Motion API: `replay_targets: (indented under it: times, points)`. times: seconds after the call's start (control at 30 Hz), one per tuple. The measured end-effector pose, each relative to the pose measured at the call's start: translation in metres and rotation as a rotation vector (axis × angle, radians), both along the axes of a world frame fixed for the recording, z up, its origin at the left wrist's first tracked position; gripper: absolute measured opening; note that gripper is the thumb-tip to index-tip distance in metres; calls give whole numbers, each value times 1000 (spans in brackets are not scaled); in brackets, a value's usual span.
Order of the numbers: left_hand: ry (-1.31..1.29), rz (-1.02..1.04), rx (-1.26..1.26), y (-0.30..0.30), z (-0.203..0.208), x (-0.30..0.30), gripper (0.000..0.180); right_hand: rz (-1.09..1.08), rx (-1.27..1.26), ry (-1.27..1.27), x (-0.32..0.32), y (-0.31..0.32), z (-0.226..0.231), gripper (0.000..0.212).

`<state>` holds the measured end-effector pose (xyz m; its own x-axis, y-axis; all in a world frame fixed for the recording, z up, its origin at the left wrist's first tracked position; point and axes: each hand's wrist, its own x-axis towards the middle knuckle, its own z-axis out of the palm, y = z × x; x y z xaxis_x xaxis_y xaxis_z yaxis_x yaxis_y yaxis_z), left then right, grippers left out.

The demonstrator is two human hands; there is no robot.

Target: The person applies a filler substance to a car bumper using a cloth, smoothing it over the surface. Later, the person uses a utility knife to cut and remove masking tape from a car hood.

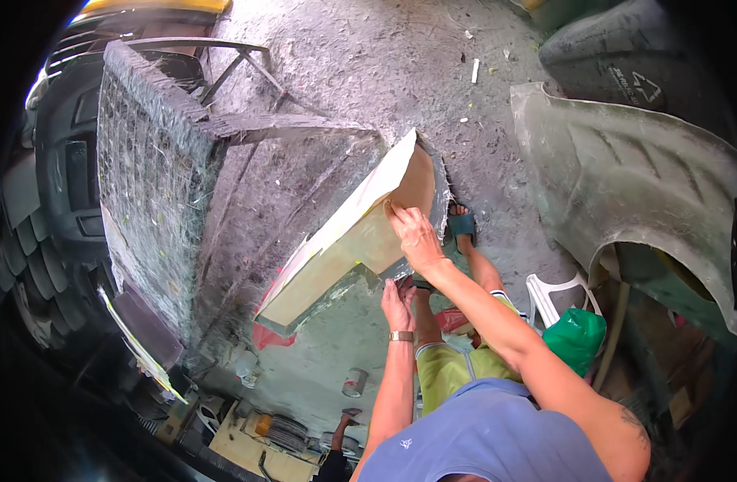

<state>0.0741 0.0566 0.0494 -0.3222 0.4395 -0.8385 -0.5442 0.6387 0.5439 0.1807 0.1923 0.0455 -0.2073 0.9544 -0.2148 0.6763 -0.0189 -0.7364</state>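
Note:
A long cream moulded panel (360, 241), perhaps a fibreglass mould, stands at an angle before me with a white upper edge and a rough grey lower edge. My right hand (417, 238) presses bunched fingertips against its inner face, just below the white edge. Whatever those fingers may hold is too small to make out. Lower down, my left hand (397, 307) grips the panel's rough near edge, its fingers partly hidden there. A red piece (272, 336) shows beneath the panel's left end.
Left of the panel is a rough fibre-covered frame (156, 185) with bars. A large grey moulded shell (617, 169) stands at right, near a white plastic chair (537, 301) and green bag (576, 341). A can (354, 382) stands on the floor; another person's leg (343, 430) shows behind.

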Motion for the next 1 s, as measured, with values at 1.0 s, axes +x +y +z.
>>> replay_targets:
  times: [1.0]
  points:
    - [-30, -112, 120, -44, -69, -20, 21, 3, 85, -74, -108, -48, 3, 45]
